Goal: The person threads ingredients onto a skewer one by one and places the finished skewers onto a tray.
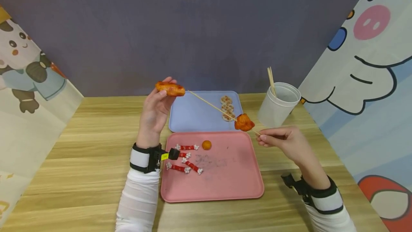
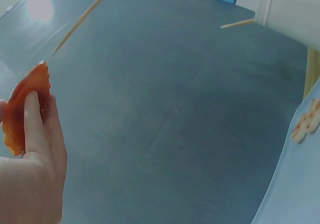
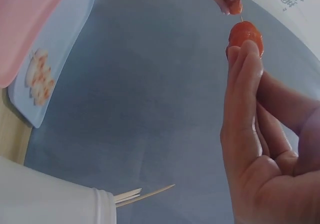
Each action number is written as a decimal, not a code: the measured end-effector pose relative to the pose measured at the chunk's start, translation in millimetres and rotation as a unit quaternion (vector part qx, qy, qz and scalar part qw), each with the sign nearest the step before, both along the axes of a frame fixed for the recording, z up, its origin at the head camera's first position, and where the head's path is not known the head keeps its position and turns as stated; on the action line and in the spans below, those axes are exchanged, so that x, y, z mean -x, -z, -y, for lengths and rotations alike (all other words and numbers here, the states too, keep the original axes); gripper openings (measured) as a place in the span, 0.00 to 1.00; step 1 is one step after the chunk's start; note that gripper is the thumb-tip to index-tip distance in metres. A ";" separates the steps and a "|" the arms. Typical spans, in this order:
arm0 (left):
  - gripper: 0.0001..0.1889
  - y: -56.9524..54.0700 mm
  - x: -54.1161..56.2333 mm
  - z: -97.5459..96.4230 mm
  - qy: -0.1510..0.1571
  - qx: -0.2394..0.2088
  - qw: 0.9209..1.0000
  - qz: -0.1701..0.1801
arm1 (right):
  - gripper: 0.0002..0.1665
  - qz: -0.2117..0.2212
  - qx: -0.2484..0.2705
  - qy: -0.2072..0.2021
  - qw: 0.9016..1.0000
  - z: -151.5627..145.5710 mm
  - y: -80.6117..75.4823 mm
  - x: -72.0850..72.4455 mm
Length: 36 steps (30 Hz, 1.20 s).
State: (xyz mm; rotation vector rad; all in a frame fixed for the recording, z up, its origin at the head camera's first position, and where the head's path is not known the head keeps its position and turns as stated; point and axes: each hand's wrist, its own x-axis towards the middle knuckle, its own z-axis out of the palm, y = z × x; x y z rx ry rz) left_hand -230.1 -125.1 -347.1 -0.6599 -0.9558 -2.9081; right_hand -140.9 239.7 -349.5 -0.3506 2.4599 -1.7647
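Observation:
Up over the back of the table, my left hand (image 1: 156, 112) holds a glazed orange-brown chicken wing (image 1: 170, 89) between thumb and fingers. My right hand (image 1: 287, 141) pinches a bamboo skewer (image 1: 210, 105) near its lower end. Threaded on that skewer, just beyond my right fingertips, is a reddish-orange glazed chunk (image 1: 244, 122) that looks like fried chicken. The skewer slants up to the left, its pointed tip close to the wing's right end. In the left wrist view a small gap shows between the skewer tip and the wing (image 2: 31, 104).
A pink tray (image 1: 231, 185) holds several red rolls with white ends (image 1: 188, 147) and an orange ball (image 1: 206, 145). Behind it, a blue tray (image 1: 196, 114) carries lotus root slices (image 1: 227, 108) in a row. A white bucket (image 1: 273, 112) with skewers (image 1: 271, 81) stands at right.

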 end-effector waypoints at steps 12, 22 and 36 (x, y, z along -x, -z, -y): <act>0.22 2.9 -1.4 -3.5 0.068 -0.040 0.997 0.021 | 0.15 -0.015 -0.015 -0.002 1.000 5.1 -6.9 -10.4; 0.19 3.8 -0.4 -5.5 0.072 -0.062 0.995 0.029 | 0.14 -0.017 -0.034 0.004 0.999 4.5 -8.9 -13.7; 0.19 4.0 -0.1 -5.1 0.070 -0.049 0.996 0.031 | 0.16 -0.007 -0.038 0.011 0.999 7.0 -11.8 -16.3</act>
